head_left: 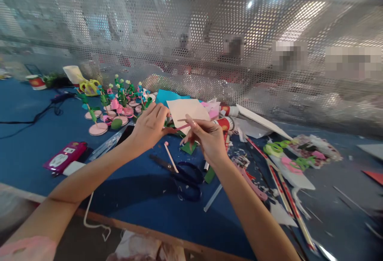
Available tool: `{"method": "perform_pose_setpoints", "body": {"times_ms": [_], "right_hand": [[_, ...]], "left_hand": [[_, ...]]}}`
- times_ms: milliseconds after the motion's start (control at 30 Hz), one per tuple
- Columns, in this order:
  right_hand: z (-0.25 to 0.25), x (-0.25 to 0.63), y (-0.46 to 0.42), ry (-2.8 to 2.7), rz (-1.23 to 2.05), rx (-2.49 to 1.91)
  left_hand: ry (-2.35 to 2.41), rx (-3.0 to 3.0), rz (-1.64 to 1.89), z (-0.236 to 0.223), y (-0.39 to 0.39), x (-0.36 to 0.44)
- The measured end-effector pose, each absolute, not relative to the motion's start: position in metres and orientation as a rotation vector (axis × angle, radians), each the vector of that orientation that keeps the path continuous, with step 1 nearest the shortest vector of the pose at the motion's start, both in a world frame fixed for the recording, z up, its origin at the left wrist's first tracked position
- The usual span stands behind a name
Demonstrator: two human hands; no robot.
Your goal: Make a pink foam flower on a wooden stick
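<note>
My left hand [151,127] and my right hand [206,137] meet above the blue table [134,197], both pinching a thin pink stick [183,126] that runs between them. A pale pink paper sheet [188,111] lies just behind the fingers. Dark blue scissors [182,175] rest on the table below my hands, with a second pink stick [170,156] lying across their blades. A green paper scrap [188,147] sits under my right hand.
Several small paper flowers on pink round bases [115,103] stand at the back left. A magenta pouch [64,156] lies at the left. Glue tubes [226,123], paper scraps and green cut-outs [279,149] litter the right. A perforated metal screen [209,45] borders the far edge.
</note>
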State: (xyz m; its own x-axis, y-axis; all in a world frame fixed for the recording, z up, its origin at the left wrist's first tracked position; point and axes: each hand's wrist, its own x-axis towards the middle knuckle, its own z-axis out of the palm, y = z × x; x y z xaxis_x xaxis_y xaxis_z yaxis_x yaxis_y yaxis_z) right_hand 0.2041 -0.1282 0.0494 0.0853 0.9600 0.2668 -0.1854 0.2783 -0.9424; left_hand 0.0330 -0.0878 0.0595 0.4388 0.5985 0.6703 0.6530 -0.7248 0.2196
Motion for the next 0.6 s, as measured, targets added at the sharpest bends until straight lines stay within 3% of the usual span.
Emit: {"method": "perform_pose_setpoints", "body": {"times_ms": [167,233,367,600], "right_hand": [[0.049,0.210,-0.124,-1.132,1.018,-0.898],[0.050,0.210,-0.124,-1.136,1.031,-0.878],[0.048,0.206,-0.124,-1.165,1.061,-0.934],[0.027,0.190,-0.115,-1.280,1.081,-1.003]], "left_hand": [[-1.408,-3.538,-0.878,0.059,-0.087,0.034],[-1.399,-3.789,-1.204,0.056,-0.083,0.037],[-1.321,-3.721,-1.989,0.054,-0.077,0.043],[-1.836,-3.382,-2.306,0.049,-0.073,0.047]]}}
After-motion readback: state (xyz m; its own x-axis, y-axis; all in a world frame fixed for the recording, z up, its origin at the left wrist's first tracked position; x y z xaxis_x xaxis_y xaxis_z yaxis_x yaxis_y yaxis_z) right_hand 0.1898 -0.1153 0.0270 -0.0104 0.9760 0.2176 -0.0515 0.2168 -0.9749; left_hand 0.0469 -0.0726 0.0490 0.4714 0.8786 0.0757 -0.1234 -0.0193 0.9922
